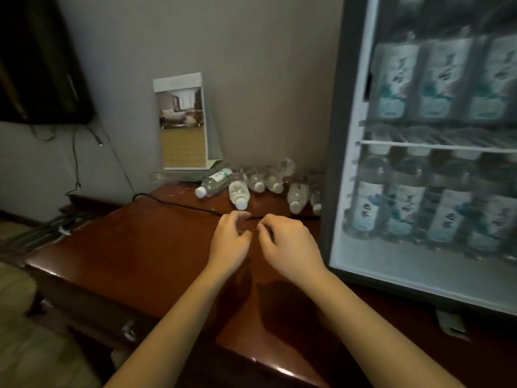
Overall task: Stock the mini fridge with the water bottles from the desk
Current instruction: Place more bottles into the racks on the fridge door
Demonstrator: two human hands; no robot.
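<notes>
Both hands hover over the desk [134,247] at mid-frame. The left hand [230,242] and right hand [289,245] have loosely curled fingers and hold nothing. The water bottles [239,191] lie on their sides just beyond, by the wall, left of the mini fridge [337,163]. The nearest bottle points its cap at the hands. It is best gripped round the body and lifted clear of the black cable [179,205].

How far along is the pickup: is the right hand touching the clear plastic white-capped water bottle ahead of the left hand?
Apart: head view shows bare desk between the right hand and the water bottle.
</notes>
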